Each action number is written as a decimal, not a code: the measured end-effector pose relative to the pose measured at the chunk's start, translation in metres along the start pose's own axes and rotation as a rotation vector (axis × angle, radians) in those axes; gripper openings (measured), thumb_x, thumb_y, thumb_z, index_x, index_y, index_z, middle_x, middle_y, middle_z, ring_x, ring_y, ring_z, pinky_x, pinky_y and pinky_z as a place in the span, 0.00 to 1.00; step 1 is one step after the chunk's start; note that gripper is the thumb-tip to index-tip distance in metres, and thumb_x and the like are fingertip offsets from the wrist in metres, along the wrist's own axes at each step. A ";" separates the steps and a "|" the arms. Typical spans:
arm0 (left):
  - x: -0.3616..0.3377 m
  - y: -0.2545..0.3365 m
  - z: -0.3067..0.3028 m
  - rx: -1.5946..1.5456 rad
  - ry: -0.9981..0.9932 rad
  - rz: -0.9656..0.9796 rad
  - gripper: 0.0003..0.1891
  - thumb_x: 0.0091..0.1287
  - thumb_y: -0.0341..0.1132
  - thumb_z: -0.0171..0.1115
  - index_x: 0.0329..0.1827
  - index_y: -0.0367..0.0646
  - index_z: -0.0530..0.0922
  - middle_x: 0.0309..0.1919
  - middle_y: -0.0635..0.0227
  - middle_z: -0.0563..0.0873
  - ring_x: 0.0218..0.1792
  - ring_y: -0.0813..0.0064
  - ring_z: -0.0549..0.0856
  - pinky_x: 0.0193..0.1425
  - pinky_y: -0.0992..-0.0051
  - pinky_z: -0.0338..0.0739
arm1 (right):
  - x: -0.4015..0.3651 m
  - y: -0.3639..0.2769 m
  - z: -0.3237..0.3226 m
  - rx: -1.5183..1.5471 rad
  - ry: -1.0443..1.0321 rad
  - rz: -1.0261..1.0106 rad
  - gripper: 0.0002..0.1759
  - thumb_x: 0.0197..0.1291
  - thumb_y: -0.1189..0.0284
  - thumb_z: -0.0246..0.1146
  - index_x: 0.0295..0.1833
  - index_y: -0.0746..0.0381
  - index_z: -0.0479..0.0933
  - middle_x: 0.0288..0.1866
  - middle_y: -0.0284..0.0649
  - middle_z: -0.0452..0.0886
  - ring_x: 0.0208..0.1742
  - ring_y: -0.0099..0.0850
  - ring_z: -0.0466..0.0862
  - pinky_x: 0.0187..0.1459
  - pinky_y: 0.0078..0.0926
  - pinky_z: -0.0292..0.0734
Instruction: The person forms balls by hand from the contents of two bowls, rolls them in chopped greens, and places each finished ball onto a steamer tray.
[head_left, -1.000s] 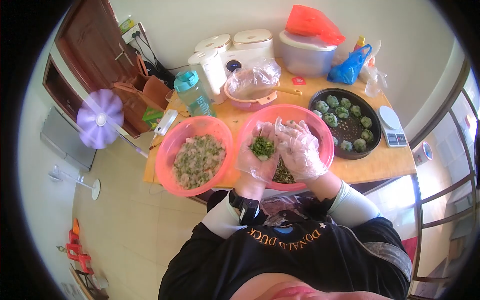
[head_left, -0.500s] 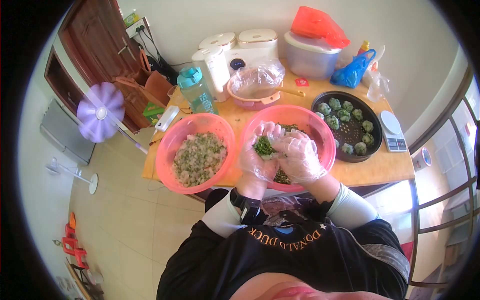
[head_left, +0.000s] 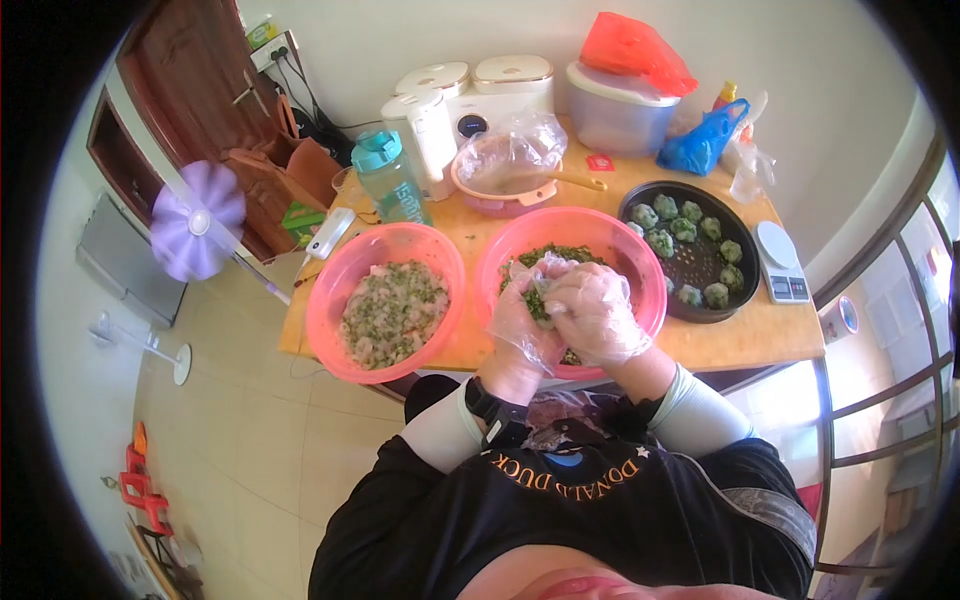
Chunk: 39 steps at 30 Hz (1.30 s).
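Both hands wear clear plastic gloves and meet above a pink bowl [head_left: 655, 305] of chopped greens [head_left: 572, 252]. My left hand [head_left: 524, 318] is cupped around a clump of chopped greens [head_left: 537, 303]. My right hand [head_left: 594, 312] closes over the same clump from the right, its fingers curled against the left hand. Much of the clump is hidden by the fingers. A second pink bowl [head_left: 320, 318] on the left holds a pale mixture with green bits [head_left: 395, 315]. Several green-coated balls [head_left: 683, 229] lie in a round black pan [head_left: 700, 312] on the right.
A digital scale [head_left: 778, 247] is right of the pan. Behind the bowls stand a teal bottle [head_left: 392, 182], a lidded tub [head_left: 620, 112], a blue bag [head_left: 703, 145] and a strainer bowl [head_left: 505, 190] with a long handle. A purple fan [head_left: 198, 222] stands left of the table.
My right hand has closed further over the clump, and less of the greens shows between the hands. The whole view has shifted slightly.
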<state>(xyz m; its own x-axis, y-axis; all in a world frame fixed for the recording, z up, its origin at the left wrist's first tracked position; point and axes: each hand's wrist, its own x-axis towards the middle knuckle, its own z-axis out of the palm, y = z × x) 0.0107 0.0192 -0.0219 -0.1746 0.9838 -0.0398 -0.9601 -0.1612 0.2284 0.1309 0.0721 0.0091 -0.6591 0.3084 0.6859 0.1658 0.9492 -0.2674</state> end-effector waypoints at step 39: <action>-0.003 0.018 0.019 -0.046 0.147 0.128 0.15 0.78 0.46 0.52 0.45 0.47 0.82 0.41 0.69 0.87 0.44 0.69 0.87 0.53 0.66 0.85 | 0.004 0.000 0.001 0.205 0.072 -0.165 0.33 0.50 0.75 0.71 0.65 0.61 0.73 0.69 0.56 0.75 0.69 0.58 0.76 0.69 0.64 0.66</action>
<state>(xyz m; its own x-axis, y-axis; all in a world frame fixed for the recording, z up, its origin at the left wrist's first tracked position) -0.0023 0.0146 0.0013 -0.3225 0.9337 -0.1555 -0.9365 -0.2907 0.1961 0.1277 0.0732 0.0108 -0.6098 0.1614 0.7759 -0.0960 0.9568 -0.2744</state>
